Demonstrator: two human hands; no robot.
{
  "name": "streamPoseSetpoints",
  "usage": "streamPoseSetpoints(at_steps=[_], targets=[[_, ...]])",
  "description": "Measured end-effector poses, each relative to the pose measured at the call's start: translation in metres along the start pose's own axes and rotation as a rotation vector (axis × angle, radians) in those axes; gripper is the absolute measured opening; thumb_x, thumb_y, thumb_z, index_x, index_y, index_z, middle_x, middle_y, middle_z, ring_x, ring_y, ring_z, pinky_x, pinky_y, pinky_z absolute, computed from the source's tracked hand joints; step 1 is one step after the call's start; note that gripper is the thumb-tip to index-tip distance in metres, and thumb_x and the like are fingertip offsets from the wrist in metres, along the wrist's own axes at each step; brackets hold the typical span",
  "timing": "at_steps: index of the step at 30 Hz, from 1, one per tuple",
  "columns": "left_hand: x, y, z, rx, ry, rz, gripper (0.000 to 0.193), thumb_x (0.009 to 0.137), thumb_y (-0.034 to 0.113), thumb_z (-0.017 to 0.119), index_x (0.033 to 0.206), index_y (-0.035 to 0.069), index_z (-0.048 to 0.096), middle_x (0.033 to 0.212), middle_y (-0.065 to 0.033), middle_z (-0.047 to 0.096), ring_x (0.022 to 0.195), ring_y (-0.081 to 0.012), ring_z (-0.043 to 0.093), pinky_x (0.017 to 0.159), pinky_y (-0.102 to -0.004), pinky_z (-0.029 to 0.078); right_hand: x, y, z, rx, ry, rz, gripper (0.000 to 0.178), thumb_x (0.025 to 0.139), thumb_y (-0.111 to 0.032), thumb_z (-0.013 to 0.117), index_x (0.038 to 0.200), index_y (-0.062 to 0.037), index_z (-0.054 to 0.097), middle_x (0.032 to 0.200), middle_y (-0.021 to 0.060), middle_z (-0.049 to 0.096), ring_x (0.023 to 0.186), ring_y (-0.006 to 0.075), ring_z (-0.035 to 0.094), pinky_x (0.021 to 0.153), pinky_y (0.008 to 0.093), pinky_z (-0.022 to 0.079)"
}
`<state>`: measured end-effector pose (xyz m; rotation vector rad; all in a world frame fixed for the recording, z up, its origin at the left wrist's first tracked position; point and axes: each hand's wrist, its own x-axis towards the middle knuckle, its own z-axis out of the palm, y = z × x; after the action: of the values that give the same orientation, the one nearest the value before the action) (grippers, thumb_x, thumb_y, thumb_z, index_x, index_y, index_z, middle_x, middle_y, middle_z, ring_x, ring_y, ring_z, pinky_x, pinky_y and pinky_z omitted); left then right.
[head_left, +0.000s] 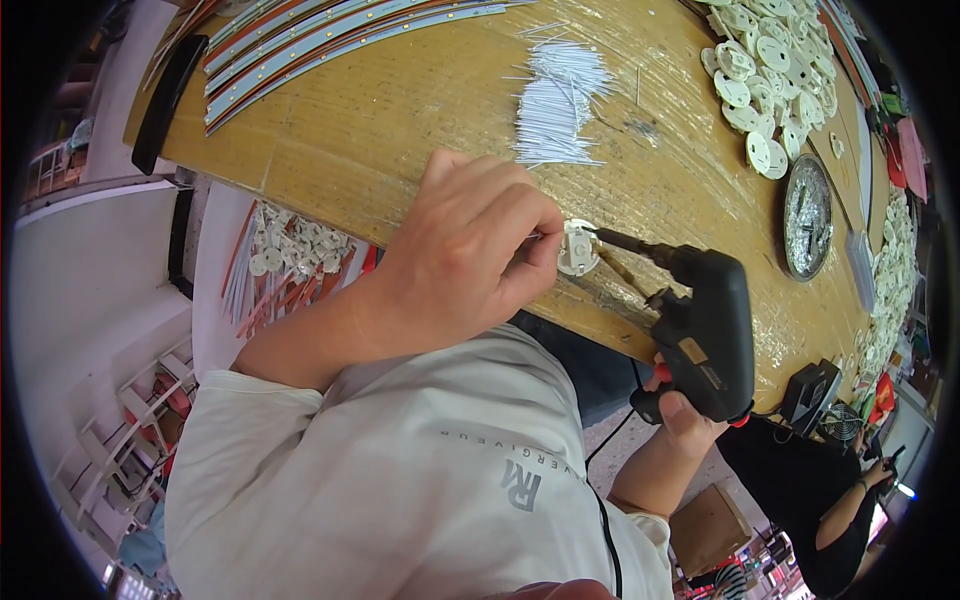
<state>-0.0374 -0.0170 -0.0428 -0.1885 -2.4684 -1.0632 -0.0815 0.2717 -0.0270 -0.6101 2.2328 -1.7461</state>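
Observation:
My left hand is closed in a pinch over the table edge. Between its fingertips shows a bit of thin white wire, mostly hidden by the fingers. Right beside them lies a small round white plastic lamp base. My right hand is wrapped round the grip of a black soldering gun. The gun's thin dark tip points left and reaches the upper part of the lamp base; whether it touches is too small to tell. Beyond my left hand lies a pile of cut white wires.
LED strips lie at the far left by a black bar. White round bases are heaped far right, near a round metal dish. Below the table, left, sit more white parts. Another person in black stands at right.

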Motion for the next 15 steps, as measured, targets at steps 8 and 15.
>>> streamPoseSetpoints(at_steps=[8, 15], targets=[[0.001, 0.0, 0.0, 0.002, -0.003, -0.002, 0.019, 0.08, -0.004, 0.074, 0.091, 0.009, 0.064, 0.077, -0.0021, 0.059, 0.07, -0.0202, 0.059, 0.076, -0.0354, 0.04, -0.009, 0.007, 0.002, 0.334, 0.141, 0.093, 0.079, 0.071, -0.026, 0.083, 0.13, 0.0175, 0.052, 0.093, 0.0232, 0.068, 0.059, 0.0243, 0.066, 0.052, 0.0323, 0.057], [0.006, 0.002, 0.001, -0.03, -0.026, 0.019, 0.017, 0.082, -0.001, 0.074, 0.09, 0.008, 0.063, 0.079, -0.0043, 0.06, 0.074, -0.0245, 0.059, 0.076, -0.0381, 0.04, -0.012, -0.001, -0.002, 0.307, 0.196, 0.159, 0.067, 0.072, -0.032, 0.088, 0.114, 0.0145, 0.064, 0.091, 0.0208, 0.071, 0.059, 0.0229, 0.067, 0.053, 0.0316, 0.057]])
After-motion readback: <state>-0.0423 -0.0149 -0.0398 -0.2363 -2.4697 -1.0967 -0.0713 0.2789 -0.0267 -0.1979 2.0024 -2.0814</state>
